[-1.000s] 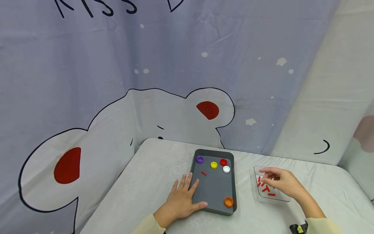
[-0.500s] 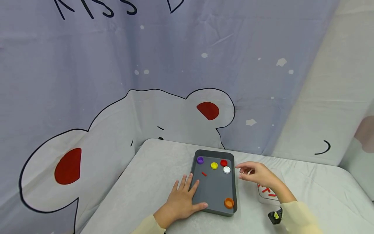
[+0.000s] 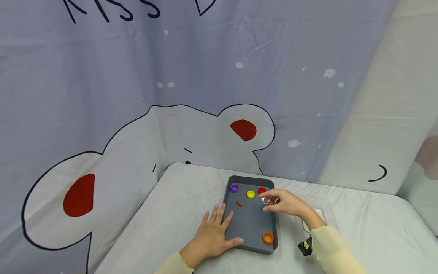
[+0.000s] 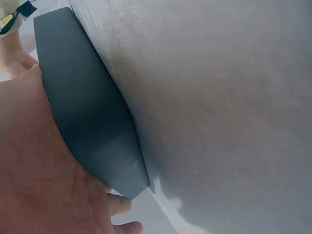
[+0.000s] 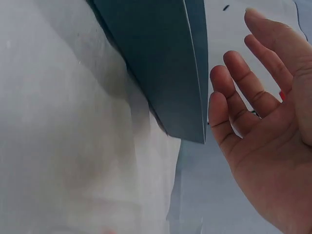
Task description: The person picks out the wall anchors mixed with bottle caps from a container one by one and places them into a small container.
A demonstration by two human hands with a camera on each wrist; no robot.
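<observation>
My left hand [image 3: 211, 234] rests with spread fingers on the left rim of a grey tray [image 3: 244, 228]. From the left wrist view, the palm [image 4: 48, 161] lies along the tray's outer wall. My right hand [image 3: 283, 202] hovers over the tray's right side, thumb and forefinger apart, with nothing visible between them. Under its fingertips a white round cap [image 3: 264, 200] is partly hidden. Near it lie a red cap [image 3: 261, 190] and a yellow cap [image 3: 250, 194]. The right wrist view shows this hand [image 5: 273, 112] with loosely bent fingers.
Also in the tray are a purple cap [image 3: 234, 188], a small red stick [image 3: 238, 204] and an orange cap [image 3: 268, 238]. Right of the tray, a clear plastic box [image 3: 330, 213] stands behind my right forearm. White cloth [image 3: 191, 182] covers the table.
My right hand has moved left from above the clear box to over the tray by the white cap. Its forearm now covers the red sticks in the box. The left hand stays put.
</observation>
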